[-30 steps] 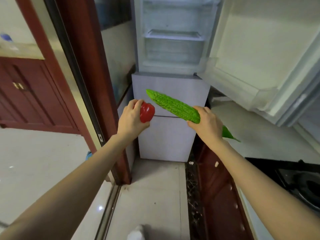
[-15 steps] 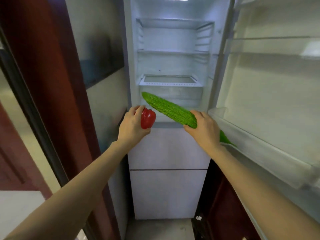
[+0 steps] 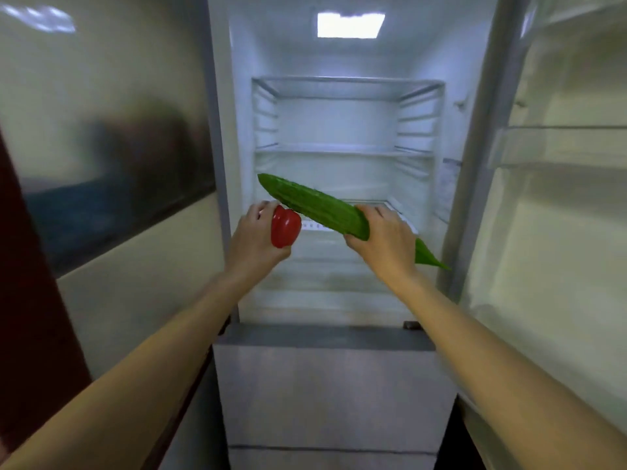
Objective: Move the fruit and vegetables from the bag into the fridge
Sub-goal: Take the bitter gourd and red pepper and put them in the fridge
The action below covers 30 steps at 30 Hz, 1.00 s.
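My left hand (image 3: 252, 240) grips a small red bell pepper (image 3: 285, 226) in front of the open fridge (image 3: 342, 184). My right hand (image 3: 381, 244) holds a long bumpy green bitter gourd (image 3: 314, 205) around its lower half; the gourd slants up to the left, its upper part just above the pepper and its pointed tail (image 3: 429, 257) sticking out behind my hand. Both hands are level with the fridge's lowest shelf. The bag is out of view.
The lit fridge compartment has several shelves with nothing on them. Its door (image 3: 559, 198) stands open on the right with a door rack (image 3: 556, 147). Closed grey lower drawers (image 3: 332, 395) are below. A glossy wall (image 3: 101, 147) lies left.
The view has lifted from the floor and lower drawers to the open fridge compartment, which is now closer. Both hands still hold the pepper and gourd, raised to shelf level.
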{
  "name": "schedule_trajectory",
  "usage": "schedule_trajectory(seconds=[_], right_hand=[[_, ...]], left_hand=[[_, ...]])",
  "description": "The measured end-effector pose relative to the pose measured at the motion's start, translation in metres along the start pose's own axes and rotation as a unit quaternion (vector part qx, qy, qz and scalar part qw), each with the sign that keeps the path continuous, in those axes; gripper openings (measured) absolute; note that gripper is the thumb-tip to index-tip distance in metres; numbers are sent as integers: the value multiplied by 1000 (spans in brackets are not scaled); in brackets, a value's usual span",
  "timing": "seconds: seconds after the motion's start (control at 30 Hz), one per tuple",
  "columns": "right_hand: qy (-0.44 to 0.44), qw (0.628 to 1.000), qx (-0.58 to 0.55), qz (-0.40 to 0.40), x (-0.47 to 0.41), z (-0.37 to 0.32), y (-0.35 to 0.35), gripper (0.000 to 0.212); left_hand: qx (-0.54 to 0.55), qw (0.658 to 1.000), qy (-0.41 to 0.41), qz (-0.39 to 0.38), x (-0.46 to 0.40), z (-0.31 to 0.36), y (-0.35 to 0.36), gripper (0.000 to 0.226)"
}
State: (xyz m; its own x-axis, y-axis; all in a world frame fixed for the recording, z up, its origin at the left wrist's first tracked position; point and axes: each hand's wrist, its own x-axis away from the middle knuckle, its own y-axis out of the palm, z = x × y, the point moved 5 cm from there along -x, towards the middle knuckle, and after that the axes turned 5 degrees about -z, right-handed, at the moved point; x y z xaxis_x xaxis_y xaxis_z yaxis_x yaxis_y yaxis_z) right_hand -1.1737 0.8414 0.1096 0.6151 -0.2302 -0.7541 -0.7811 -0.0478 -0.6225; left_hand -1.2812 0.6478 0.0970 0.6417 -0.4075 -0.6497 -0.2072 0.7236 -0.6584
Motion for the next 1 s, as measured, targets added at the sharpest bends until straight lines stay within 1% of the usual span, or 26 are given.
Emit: schedule_trajectory(seconds=[0.17, 0.3, 0.47, 0.63, 0.77, 0.83, 0.93, 1.0], right_hand=[[3, 1000, -11, -20, -44, 21, 37, 54], [-4, 1000, -10, -29, -69, 35, 61, 53], [-29, 999, 6, 19, -96, 45, 77, 49], [-37, 998, 2, 56, -136, 47, 71, 51], [-54, 994, 13, 96, -166, 45, 62, 51], [-57, 992, 22, 110, -182, 46, 57, 52], [-53, 991, 32, 115, -207, 49, 52, 53], [-45, 993, 40, 100, -225, 52, 51, 54]], left_hand=[[-9, 1000, 2, -8, -46, -16, 36, 85], [-12, 1000, -8, -15, -74, -34, 65, 84], [0, 1000, 12, -16, -111, -51, 87, 84], [21, 999, 25, 16, -147, -53, 79, 85], [30, 997, 48, 55, -164, -48, 60, 81], [27, 996, 58, 61, -169, -44, 50, 82], [19, 993, 89, 70, -174, -32, 37, 77], [20, 992, 100, 72, -176, -24, 32, 73]])
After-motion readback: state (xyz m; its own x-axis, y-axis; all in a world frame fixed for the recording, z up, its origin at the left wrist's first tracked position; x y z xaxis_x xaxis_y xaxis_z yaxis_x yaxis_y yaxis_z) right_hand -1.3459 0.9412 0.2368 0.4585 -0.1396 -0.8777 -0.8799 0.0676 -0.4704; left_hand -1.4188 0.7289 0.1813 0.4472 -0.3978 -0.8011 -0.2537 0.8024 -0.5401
